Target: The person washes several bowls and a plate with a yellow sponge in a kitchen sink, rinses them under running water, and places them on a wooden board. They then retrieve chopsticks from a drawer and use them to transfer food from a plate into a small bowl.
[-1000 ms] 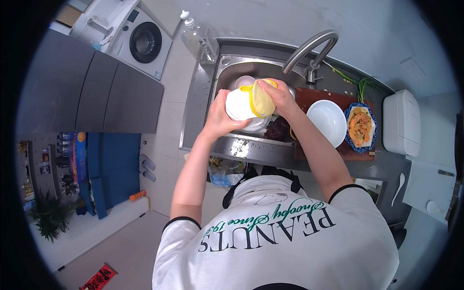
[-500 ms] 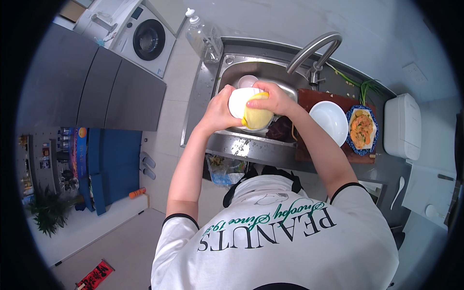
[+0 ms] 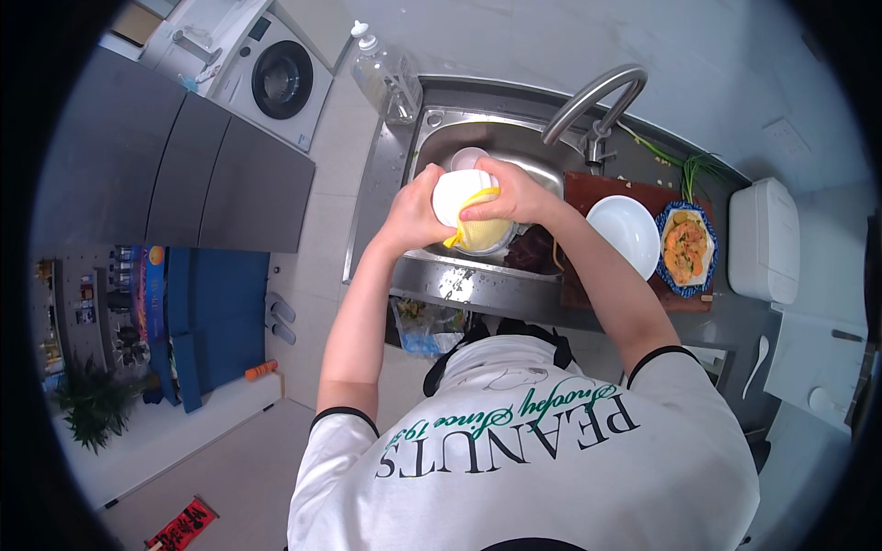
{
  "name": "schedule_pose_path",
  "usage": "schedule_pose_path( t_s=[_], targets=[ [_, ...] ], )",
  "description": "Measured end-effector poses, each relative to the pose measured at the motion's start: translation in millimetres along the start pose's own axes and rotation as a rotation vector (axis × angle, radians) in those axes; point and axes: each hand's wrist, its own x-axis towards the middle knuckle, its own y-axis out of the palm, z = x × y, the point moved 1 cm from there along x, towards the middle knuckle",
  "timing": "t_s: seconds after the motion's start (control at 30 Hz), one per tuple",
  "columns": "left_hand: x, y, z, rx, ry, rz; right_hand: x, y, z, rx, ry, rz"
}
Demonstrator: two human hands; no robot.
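Over the steel sink [image 3: 432, 147], my left hand [image 3: 413, 209] grips a white bowl [image 3: 455, 193] by its left side, tilted on edge. My right hand [image 3: 510, 195] presses a yellow sponge [image 3: 482, 234] against the bowl's lower face. Both hands meet above the basin's front half. Behind the bowl, a second pale dish [image 3: 469, 156] lies in the basin, mostly hidden. The curved tap [image 3: 588, 96] arches over the basin just to the right of my hands.
A brown cutting board [image 3: 588, 188] right of the sink carries an empty white bowl [image 3: 625, 234] and a blue-rimmed plate of orange food [image 3: 684, 248]. Green onions [image 3: 689, 165] lie behind. A clear bottle [image 3: 386, 69] stands left of the sink. A white appliance [image 3: 763, 239] sits far right.
Bowl and both hands have dropped slightly toward the sink's front edge. The sponge has slid from the bowl's top right down to its lower side.
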Motion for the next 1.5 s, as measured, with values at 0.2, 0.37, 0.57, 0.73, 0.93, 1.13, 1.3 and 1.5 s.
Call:
schedule_pose_path(
  t_s=[0.2,0.37,0.57,0.73,0.93,1.13,1.3,1.5],
  targets=[
    [2,-1,-10,0.104,0.055,0.061,6,3,-6,0.319,0.178,0.025],
    [12,-5,-12,0.052,0.045,0.053,14,11,-21,0.701,0.243,-0.085],
    [19,-1,12,-0.394,-0.014,-0.230,13,32,-41,1.646,0.433,-0.341],
    [-3,52,19,-0.871,-0.339,-0.509,7,42,-43,1.763,0.360,-0.474],
    [-19,83,14,-1.077,-0.200,-0.583,-5,46,-45,1.607,0.355,-0.573],
    [-17,40,28,-0.648,-0.117,-0.360,-12,25,-40,0.877,0.158,-0.339],
    [-15,21,28,-0.663,-0.098,-0.192,-15,16,-21,0.640,0.005,-0.263],
    [-17,19,25,-0.704,-0.074,-0.127,-12,18,-18,1.129,0.307,-0.331]
  ],
)
